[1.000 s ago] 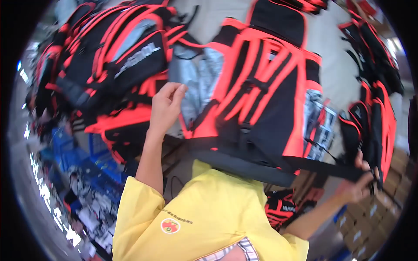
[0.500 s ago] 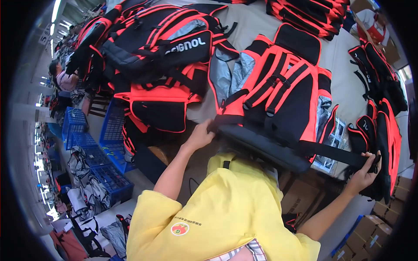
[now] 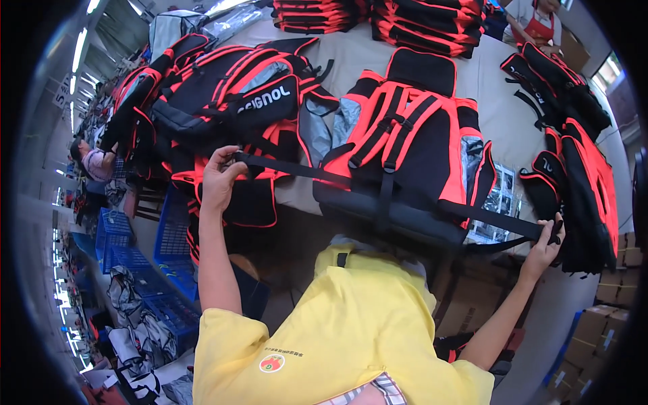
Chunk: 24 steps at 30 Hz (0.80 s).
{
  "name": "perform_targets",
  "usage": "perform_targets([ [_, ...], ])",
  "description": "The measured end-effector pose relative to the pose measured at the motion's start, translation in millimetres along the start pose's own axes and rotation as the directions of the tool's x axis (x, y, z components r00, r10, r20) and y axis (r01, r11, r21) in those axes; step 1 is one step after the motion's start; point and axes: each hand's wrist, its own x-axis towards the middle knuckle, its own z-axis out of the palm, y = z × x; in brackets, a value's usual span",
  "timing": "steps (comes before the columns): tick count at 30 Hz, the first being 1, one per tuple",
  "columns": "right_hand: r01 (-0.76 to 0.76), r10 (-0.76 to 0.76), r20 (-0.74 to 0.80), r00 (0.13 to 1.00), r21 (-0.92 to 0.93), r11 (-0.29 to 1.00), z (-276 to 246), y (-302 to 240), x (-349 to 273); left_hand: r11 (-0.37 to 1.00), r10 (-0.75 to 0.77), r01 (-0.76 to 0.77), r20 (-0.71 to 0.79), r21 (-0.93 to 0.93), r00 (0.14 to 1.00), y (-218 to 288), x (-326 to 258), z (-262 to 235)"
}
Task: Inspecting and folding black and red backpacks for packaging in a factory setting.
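Observation:
A black and coral-red backpack (image 3: 432, 152) lies on the table in front of me, its straps and back panel facing up and its dark base at the near edge. My left hand (image 3: 219, 177) grips the end of a black waist strap (image 3: 287, 164), drawn out to the left. Out to the right, my right hand (image 3: 545, 244) pinches the end of the other waist strap (image 3: 496, 219). Both straps are stretched outward from the bag's lower sides. A dark buckle-like piece shows at the fingers of each hand, partly hidden.
More backpacks (image 3: 202, 101) are heaped on the left of the table. Flat stacks of them (image 3: 428, 27) stand at the back, and others (image 3: 587, 196) lie on the right. Blue crates (image 3: 172, 229) are at the left, cartons (image 3: 594, 331) at lower right. Another person (image 3: 536, 23) stands far right.
My left hand has moved left and up, pulling the left strap out straight. My right hand still holds its strap, slightly lower and further left in view. The bag's base now lies flatter.

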Motion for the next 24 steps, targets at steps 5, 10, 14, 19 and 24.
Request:
perform_targets([
  [5, 0.096, -0.097, -0.020, 0.995, -0.028, 0.995, -25.4, 8.1, -6.5, 0.964, 0.039, -0.045, -0.029, -0.260, 0.999, 37.5, 42.2, 53.3],
  [10, 0.056, -0.061, -0.061, 0.996, -0.079, 0.995, -8.1, -9.2, -1.0, 0.928, 0.061, -0.013, 0.115, -0.373, 0.991, 44.2, 58.5, 97.0],
  [14, 0.016, -0.011, 0.033, 0.999, -0.159, 0.987, 42.4, -46.7, 25.6, 0.969, 0.073, -0.063, 0.032, -0.241, 0.997, 68.3, 73.3, 157.7],
  [19, 0.307, -0.354, 0.127, 0.927, 0.288, 0.907, 123.0, -146.0, 21.3, 0.861, 0.352, -0.489, 0.526, 0.144, 0.775, 86.3, 68.5, 317.0],
  [24, 0.198, -0.454, 0.414, 0.789, 0.528, 0.826, 69.5, -187.5, -49.3, 0.471, 0.217, -0.798, 0.827, 0.377, 0.519, 60.7, 24.7, 346.3],
])
